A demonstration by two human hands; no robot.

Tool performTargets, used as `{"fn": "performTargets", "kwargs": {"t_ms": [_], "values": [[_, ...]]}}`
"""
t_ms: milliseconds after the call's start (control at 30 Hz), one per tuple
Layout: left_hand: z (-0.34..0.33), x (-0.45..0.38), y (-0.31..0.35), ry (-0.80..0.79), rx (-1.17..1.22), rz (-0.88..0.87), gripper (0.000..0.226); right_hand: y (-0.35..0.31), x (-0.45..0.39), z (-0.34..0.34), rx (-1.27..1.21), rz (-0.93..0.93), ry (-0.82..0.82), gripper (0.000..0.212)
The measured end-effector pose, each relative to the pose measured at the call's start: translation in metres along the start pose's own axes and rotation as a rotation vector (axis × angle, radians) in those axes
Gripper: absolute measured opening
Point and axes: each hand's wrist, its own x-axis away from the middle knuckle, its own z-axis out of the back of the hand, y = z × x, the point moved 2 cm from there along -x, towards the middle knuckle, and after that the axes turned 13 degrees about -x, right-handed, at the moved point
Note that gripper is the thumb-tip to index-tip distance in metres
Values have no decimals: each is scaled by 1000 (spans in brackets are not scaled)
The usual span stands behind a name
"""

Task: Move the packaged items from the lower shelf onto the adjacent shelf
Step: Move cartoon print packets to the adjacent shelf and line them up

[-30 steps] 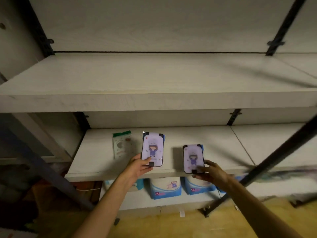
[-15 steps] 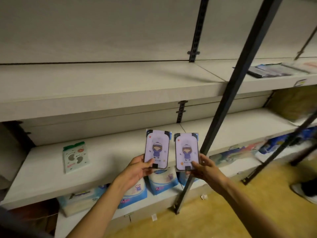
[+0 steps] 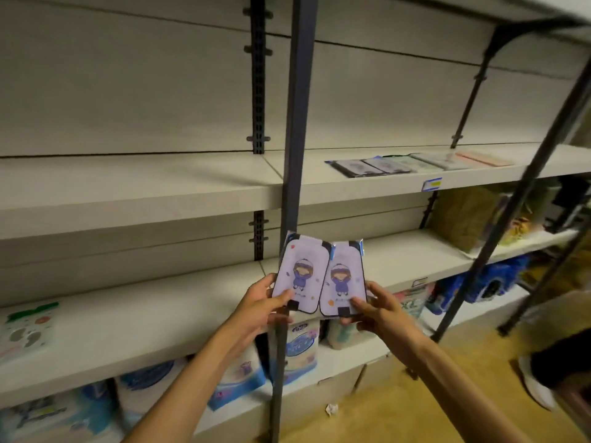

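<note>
Two flat lilac packets, each printed with a cartoon child in a hat, are held side by side in mid-air, edges touching, in front of a dark steel upright [image 3: 295, 129]. The left packet [image 3: 302, 276] is pinched at its lower edge by the left hand [image 3: 260, 303], thumb on the face and fingers curled behind; the right packet [image 3: 345, 282] is gripped the same way by the right hand [image 3: 372, 306]. Both are off the lower shelf [image 3: 134, 318], where one green-topped packet [image 3: 27, 327] lies at far left. On the upper shelf of the next bay [image 3: 479, 179], a row of flat packets [image 3: 412, 163] lies near the front edge. This looks like the carry stage; the next move probably calls for lifting both packets right, past the upright, and laying them flat beside that row.
</note>
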Motion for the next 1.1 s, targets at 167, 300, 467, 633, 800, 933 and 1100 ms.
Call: {"fn": "performTargets", "kwargs": {"t_ms": [167, 300, 467, 633, 800, 933, 1100], "values": [[-66, -26, 56, 109, -147, -111, 18, -60, -14, 51, 2, 57, -48, 25], [-90, -51, 88, 196, -165, -128, 20, -100, -36, 69, 47, 118, -58, 21], [-112, -94, 137, 271, -140, -167, 23, -147, -78, 82, 10, 169, -102, 13], [-129, -135, 184, 293, -99, -220, 8, -189, -132, 100, 18, 213, -22, 23], [-121, -187, 198, 411, -112, -179, 14, -227, -192, 129, 149, 261, 140, 38], [-113, -227, 205, 605, -215, -83, 5, -259, -228, 140, 224, 305, 196, 36], [-120, -259, 217, 667, -393, -45, 15, -276, -269, 144, 318, 288, 203, 28]]}}
